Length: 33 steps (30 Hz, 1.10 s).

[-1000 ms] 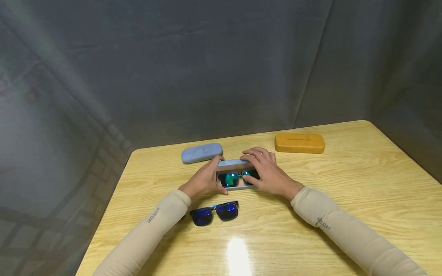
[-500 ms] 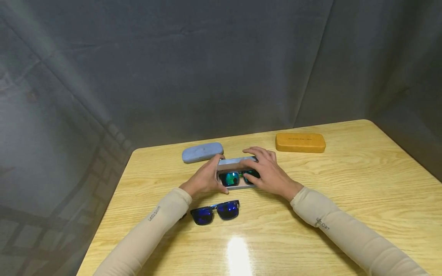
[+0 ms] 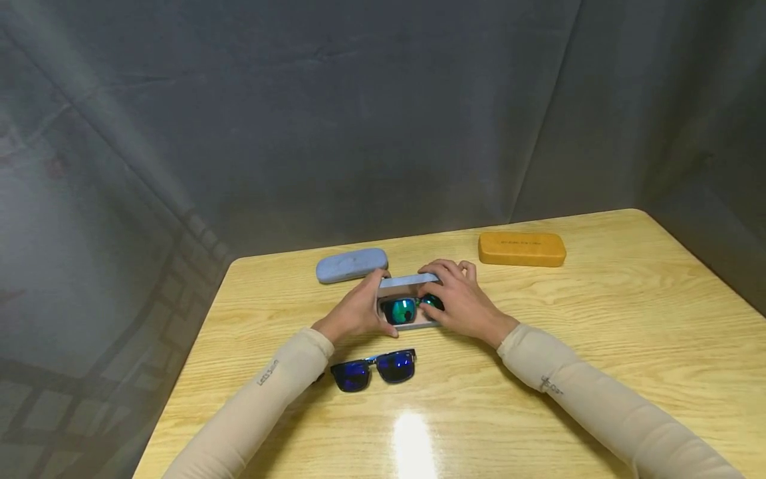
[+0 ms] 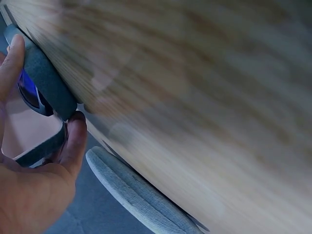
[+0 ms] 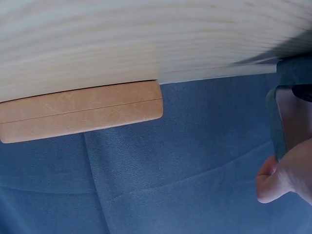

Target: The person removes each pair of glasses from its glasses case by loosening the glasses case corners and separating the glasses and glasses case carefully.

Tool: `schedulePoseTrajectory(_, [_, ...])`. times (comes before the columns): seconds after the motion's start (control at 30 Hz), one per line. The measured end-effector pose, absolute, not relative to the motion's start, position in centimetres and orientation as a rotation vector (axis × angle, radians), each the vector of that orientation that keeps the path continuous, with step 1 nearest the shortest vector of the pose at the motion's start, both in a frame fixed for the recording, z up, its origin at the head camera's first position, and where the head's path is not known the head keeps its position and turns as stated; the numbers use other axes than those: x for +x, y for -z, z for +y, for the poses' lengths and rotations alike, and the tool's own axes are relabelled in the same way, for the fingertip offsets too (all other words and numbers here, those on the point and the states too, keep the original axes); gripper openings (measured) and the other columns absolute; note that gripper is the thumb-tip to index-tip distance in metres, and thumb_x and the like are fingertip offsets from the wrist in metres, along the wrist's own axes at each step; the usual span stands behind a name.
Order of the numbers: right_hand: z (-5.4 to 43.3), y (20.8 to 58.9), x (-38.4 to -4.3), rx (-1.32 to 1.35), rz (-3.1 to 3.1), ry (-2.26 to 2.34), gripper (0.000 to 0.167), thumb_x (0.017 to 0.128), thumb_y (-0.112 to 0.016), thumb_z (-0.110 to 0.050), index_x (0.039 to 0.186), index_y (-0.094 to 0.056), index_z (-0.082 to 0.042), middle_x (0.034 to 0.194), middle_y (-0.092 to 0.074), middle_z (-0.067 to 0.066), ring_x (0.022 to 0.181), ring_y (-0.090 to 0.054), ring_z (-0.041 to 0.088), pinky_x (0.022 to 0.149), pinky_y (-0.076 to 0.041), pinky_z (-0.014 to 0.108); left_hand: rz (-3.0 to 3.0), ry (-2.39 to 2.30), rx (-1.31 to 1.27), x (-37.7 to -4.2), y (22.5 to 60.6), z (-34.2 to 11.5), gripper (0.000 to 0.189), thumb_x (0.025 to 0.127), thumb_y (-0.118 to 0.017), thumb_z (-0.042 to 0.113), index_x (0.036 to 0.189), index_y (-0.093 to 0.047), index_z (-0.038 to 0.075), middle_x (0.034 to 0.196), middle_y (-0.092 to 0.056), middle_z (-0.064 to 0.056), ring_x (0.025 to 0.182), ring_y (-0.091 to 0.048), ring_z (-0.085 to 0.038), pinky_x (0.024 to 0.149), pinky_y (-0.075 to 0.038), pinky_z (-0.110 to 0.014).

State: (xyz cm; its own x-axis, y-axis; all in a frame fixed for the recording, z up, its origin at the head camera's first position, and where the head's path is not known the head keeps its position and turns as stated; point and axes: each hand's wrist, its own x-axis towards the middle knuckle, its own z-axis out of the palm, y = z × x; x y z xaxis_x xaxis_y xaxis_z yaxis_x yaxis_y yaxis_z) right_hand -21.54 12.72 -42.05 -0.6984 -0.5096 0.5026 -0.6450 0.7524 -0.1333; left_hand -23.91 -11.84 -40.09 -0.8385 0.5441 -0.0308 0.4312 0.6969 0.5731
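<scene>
A blue-grey glasses case (image 3: 413, 281) lies opened on the table, its lid raised at the back. Sunglasses (image 3: 399, 311) with mirrored green-blue lenses and a dark frame sit in its pale lining. My left hand (image 3: 359, 306) grips the case's left end, thumb at the front wall and a finger behind; the left wrist view shows this hand (image 4: 44, 190) around the case corner. My right hand (image 3: 463, 299) reaches over the right end. Its thumb and index finger pinch the sunglasses near the bridge, covering part of the right lens, while other fingers lie over the lid's top edge.
Second sunglasses (image 3: 374, 370) with deep blue lenses lie in front, near the left forearm. A shut light-blue glasses case (image 3: 352, 265) stands behind the left hand. Further right at the back is a shut orange-tan case (image 3: 522, 249). Dark cloth (image 3: 383, 133) hangs beyond the table edge.
My right hand has shifted slightly left; its index finger has dropped from the lid into the case beside the thumb. My left hand keeps its grip on the case.
</scene>
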Motion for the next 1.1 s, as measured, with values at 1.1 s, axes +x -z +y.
schedulePoseTrajectory(1.1, [12.68, 41.64, -21.76, 0.860, -2.441, -0.465, 0.010, 0.079, -0.077, -0.030, 0.082, -0.077, -0.020, 0.127, -0.061, 0.002, 0.130, -0.044, 0.025, 0.096, -0.029, 0.053, 2.748, -0.787, 0.798, -23.77, 40.37, -11.66, 0.108, 0.063, -0.095, 0.036, 0.146, -0.031, 0.009, 0.137, -0.050, -0.013, 0.124, -0.053, -0.025, 0.106, -0.046, -0.043])
